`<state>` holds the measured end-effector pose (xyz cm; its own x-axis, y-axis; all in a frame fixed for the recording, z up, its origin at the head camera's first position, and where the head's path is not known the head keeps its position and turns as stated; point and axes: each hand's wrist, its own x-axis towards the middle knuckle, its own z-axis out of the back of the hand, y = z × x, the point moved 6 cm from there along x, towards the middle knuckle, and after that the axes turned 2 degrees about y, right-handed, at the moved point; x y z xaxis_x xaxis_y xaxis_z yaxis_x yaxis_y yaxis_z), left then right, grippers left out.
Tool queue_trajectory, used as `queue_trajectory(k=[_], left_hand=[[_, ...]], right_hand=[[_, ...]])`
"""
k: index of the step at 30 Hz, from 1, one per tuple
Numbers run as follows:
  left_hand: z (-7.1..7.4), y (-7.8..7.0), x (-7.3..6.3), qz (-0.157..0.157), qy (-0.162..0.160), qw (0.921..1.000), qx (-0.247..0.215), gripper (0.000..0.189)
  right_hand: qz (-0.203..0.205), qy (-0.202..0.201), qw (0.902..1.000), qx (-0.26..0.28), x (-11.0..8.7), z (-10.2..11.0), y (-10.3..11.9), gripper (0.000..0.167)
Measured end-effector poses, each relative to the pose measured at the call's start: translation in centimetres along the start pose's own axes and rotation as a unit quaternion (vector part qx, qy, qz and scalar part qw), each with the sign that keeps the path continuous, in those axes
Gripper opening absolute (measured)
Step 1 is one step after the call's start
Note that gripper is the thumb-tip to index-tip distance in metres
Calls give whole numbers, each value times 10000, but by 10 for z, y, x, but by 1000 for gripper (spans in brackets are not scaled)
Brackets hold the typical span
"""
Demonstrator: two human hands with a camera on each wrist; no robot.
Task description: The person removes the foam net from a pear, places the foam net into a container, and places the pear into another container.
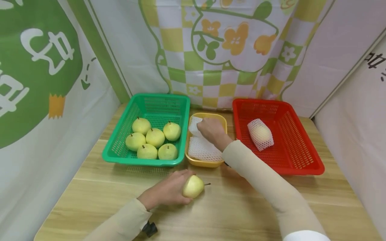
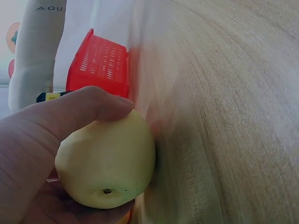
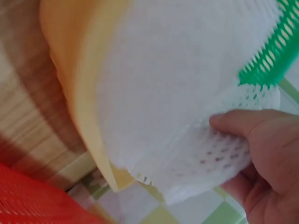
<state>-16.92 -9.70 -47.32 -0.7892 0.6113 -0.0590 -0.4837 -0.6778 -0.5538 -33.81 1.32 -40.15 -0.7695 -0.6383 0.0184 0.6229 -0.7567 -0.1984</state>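
My left hand grips a yellow-green pear just above the table, its stem pointing right; in the left wrist view the thumb lies over the pear. Over the yellow basket is my right hand. Its thumb and fingers pinch a white foam net sleeve, as the right wrist view shows. More foam net sleeves lie flat in that basket. In the head view the pinched sleeve is partly hidden behind the hand.
A green basket at the left holds several pears. At the right stands a red basket with one pear in a foam net sleeve. All stand on a wooden table, with a patterned curtain behind.
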Motion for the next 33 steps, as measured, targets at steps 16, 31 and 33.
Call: queue_trajectory(k=[16, 31, 33], left_hand=[[-1, 0, 0, 134, 80, 9999, 39, 83], [-1, 0, 0, 46, 58, 10000, 49, 82], [0, 0, 0, 63, 64, 9999, 44, 82]], right_hand=[[-297, 2977, 9479, 1093, -21, -37, 27, 55], [-908, 3802, 8969, 2067, -29, -46, 20, 80], [-881, 3860, 8943, 2085, -27, -44, 17, 81]])
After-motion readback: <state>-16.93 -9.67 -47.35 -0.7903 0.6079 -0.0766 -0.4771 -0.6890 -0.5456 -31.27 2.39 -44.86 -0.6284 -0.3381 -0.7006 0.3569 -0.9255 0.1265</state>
